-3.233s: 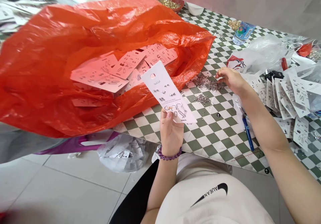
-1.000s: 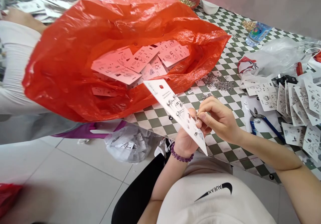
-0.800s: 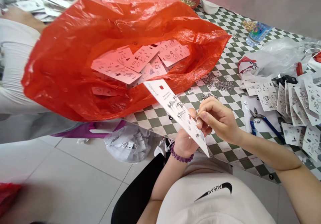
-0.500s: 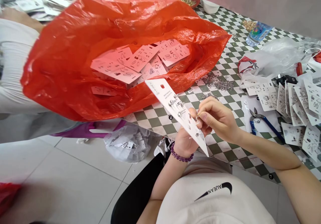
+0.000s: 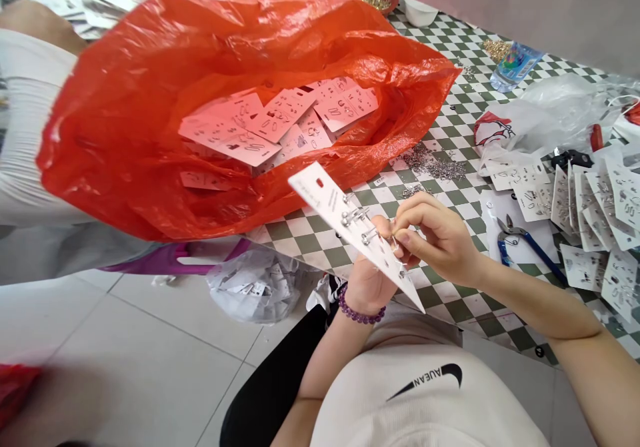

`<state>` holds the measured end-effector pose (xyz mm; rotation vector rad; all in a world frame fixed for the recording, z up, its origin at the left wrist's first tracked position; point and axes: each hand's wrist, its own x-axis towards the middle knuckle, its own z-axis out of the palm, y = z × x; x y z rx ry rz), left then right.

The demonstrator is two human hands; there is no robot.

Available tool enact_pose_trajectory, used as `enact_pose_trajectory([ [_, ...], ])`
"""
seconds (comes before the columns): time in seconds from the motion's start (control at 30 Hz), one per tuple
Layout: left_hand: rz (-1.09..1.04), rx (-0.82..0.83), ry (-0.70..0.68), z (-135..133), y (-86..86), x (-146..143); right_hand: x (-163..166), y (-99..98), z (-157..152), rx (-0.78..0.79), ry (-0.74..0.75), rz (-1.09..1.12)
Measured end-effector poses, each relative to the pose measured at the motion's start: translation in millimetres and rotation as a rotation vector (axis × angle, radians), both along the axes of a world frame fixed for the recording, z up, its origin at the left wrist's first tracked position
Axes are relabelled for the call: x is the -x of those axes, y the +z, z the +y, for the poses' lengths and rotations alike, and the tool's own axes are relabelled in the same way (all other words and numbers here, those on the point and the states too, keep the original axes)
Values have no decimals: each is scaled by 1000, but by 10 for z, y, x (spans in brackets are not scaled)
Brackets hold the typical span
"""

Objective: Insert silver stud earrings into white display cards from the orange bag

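My left hand [image 5: 369,279], with a purple bead bracelet on its wrist, grips a long white earring card [image 5: 350,223] from behind, seen almost edge-on. Several small metal earring posts stick out of the card. My right hand [image 5: 436,238] is pinched on a tiny metal piece pressed against the card near its lower half. Both hands hover over the near edge of the green-and-white checkered table [image 5: 440,293].
A big orange plastic bag [image 5: 150,100] full of finished cards lies open at the left. Loose silver earring backs [image 5: 433,165], blue-handled pliers [image 5: 527,243], and spread cards [image 5: 590,213] lie to the right. Another person in white [image 5: 20,127] sits at far left. A clear bag [image 5: 257,287] lies on the floor.
Since 3.2 s ago my right hand came back from the pile of silver pieces to the card. The card has turned edge-on and tilted a little further in the last second.
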<state>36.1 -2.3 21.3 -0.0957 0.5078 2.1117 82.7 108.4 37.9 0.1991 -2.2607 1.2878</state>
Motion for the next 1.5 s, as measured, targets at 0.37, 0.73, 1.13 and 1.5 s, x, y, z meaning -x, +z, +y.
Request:
enact_pose_trajectory([
  [0.37, 30, 71, -23, 11, -50, -38, 1, 101, 78, -32, 40, -64],
  [0.73, 124, 35, 33, 19, -178, -97, 33, 178, 216, 110, 153, -366],
  [1.13, 799, 463, 604, 9, -354, 13, -7, 254, 355, 127, -32, -324],
  [1.5, 765, 382, 170, 0, -413, 31, -76, 314, 203, 32, -19, -274],
])
